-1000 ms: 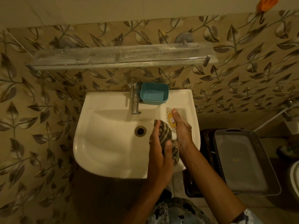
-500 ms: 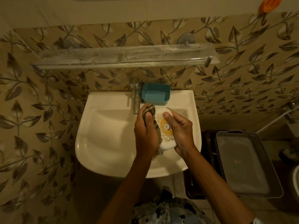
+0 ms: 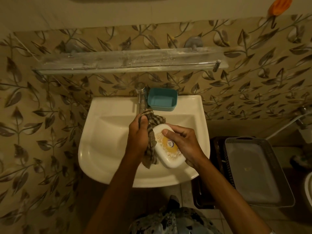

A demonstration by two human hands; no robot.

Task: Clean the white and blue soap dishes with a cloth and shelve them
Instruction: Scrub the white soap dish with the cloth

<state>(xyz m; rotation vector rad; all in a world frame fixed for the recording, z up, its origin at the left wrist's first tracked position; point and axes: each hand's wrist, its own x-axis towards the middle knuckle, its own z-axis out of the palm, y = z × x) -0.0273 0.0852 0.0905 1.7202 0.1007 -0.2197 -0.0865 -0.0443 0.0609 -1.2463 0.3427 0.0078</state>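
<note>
Over the basin, my right hand (image 3: 184, 142) grips the white soap dish (image 3: 168, 155), its gold-patterned lid facing up and my thumb pressed on top. My left hand (image 3: 138, 135) holds a striped brown cloth (image 3: 151, 132) against the dish's left side; the cloth bunches above my fingers and hangs below them. The blue soap dish (image 3: 162, 99) sits open and upright on the sink's back ledge, just right of the tap. A glass shelf (image 3: 128, 62) runs along the wall above the sink.
The white sink (image 3: 104, 144) fills the middle, with a chrome tap (image 3: 141, 97) at its back. A grey plastic basket (image 3: 256, 171) stands on a dark crate to the right. An orange object (image 3: 279, 5) hangs on the wall, top right.
My left hand has carried the cloth from the near end of the white dish up along its left side. My right hand has turned the dish so its lid faces up.
</note>
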